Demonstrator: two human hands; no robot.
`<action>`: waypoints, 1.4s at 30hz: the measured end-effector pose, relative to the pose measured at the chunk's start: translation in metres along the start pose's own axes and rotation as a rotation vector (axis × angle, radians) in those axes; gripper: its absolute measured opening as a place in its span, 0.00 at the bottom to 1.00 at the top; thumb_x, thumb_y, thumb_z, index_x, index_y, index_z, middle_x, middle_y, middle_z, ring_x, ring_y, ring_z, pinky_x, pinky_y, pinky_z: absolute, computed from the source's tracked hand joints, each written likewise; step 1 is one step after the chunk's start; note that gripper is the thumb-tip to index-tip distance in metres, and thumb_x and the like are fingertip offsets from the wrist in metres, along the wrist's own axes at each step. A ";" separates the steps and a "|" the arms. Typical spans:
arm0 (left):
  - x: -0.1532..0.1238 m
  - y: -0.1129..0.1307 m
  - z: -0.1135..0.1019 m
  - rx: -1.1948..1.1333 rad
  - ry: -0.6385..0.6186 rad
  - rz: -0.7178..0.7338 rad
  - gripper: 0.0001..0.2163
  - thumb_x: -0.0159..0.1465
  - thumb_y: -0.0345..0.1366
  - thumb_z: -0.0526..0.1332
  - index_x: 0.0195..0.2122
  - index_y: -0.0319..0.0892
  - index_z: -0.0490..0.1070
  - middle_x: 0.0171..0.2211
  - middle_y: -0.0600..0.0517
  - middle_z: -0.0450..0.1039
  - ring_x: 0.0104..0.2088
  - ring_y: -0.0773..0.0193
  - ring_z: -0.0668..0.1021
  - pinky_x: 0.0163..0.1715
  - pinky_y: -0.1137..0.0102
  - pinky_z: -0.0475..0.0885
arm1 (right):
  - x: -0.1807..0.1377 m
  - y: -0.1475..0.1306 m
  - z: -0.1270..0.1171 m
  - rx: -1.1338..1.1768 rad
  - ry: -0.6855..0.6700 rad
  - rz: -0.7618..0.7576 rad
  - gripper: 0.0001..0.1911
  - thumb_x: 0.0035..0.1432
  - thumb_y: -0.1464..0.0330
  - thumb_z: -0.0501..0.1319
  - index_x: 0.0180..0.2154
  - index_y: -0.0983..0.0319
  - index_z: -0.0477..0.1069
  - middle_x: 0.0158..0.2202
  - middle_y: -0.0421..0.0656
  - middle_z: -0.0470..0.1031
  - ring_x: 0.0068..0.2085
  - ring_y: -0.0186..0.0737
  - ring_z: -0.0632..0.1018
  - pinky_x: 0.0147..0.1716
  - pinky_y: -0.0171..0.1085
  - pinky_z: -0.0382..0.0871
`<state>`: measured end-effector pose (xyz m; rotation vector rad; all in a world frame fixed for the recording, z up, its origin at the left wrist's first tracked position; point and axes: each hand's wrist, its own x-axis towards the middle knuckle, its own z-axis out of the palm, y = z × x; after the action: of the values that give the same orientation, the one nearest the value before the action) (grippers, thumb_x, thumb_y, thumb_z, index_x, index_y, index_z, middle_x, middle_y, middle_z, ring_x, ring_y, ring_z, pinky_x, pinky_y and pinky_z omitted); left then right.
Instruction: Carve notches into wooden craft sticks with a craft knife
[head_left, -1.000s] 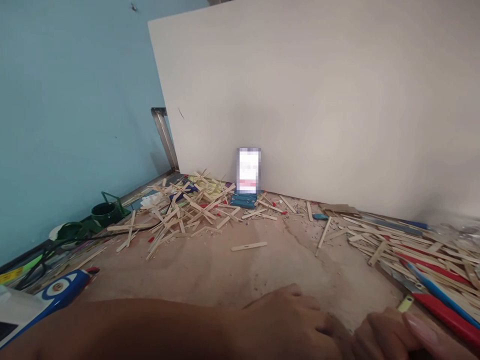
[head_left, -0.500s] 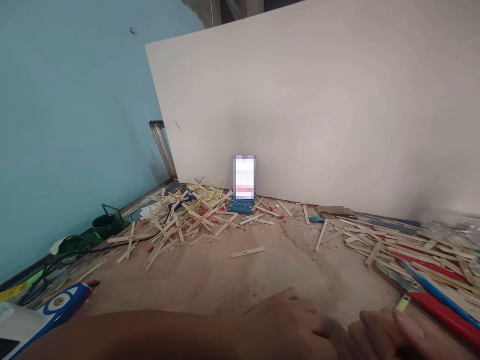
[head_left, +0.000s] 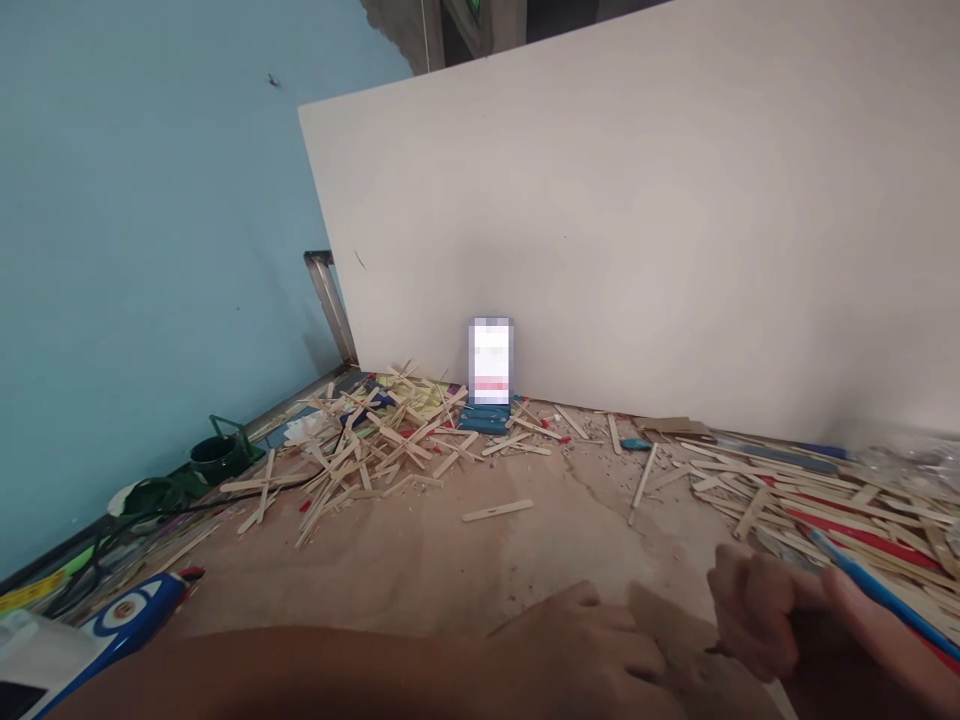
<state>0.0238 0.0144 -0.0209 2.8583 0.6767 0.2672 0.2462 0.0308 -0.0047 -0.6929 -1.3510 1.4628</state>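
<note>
Nearest me, my left hand [head_left: 592, 645] lies flat, fingers spread, pressing a brown card piece [head_left: 671, 630] onto the desk [head_left: 450, 560], apparently to keep it from sliding. My right hand [head_left: 765, 625] is curled into a fist against the card's right edge; what it grips I cannot tell. Blue and red sticks [head_left: 877, 590] lie just beside it, within reach. Farther out, one loose wooden stick [head_left: 497, 511] lies alone. Beyond, a heap of wooden sticks [head_left: 375, 445] is pushed back toward the white board [head_left: 637, 230], where a phone [head_left: 491, 362] leans upright, facing me.
</note>
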 end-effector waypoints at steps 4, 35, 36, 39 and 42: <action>-0.001 0.000 0.001 -0.016 0.015 -0.002 0.15 0.78 0.49 0.61 0.39 0.46 0.78 0.41 0.56 0.84 0.44 0.62 0.82 0.38 0.62 0.65 | 0.004 -0.011 0.004 -0.129 -0.039 -0.030 0.30 0.72 0.48 0.57 0.22 0.57 0.72 0.21 0.42 0.65 0.25 0.40 0.67 0.25 0.41 0.61; -0.005 0.003 0.000 0.069 0.093 0.041 0.12 0.76 0.43 0.65 0.37 0.44 0.79 0.40 0.57 0.84 0.42 0.65 0.81 0.38 0.63 0.65 | 0.017 -0.014 0.004 -0.037 0.022 0.142 0.31 0.67 0.46 0.61 0.18 0.57 0.64 0.18 0.40 0.58 0.21 0.39 0.61 0.21 0.41 0.63; -0.005 0.004 -0.001 0.066 0.098 0.034 0.12 0.76 0.44 0.65 0.38 0.44 0.80 0.40 0.57 0.84 0.41 0.65 0.82 0.38 0.63 0.65 | 0.018 -0.017 0.004 -0.058 0.033 0.117 0.30 0.66 0.46 0.61 0.19 0.57 0.67 0.19 0.41 0.61 0.22 0.41 0.65 0.23 0.42 0.67; -0.005 0.007 -0.003 0.076 0.138 0.024 0.12 0.75 0.44 0.65 0.38 0.44 0.80 0.42 0.56 0.85 0.40 0.65 0.82 0.39 0.63 0.68 | 0.018 -0.024 0.005 -0.183 0.078 0.009 0.24 0.61 0.46 0.66 0.23 0.55 0.78 0.30 0.50 0.79 0.39 0.55 0.80 0.41 0.49 0.77; -0.004 0.009 -0.007 0.114 0.208 0.075 0.12 0.75 0.42 0.65 0.34 0.45 0.78 0.42 0.57 0.85 0.41 0.66 0.83 0.43 0.63 0.72 | 0.016 -0.024 0.004 -0.286 0.100 -0.021 0.19 0.58 0.45 0.68 0.36 0.51 0.87 0.52 0.52 0.84 0.63 0.67 0.74 0.50 0.53 0.79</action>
<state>0.0225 0.0061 -0.0123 2.9966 0.6413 0.5611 0.2434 0.0409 0.0224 -0.9187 -1.4997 1.2131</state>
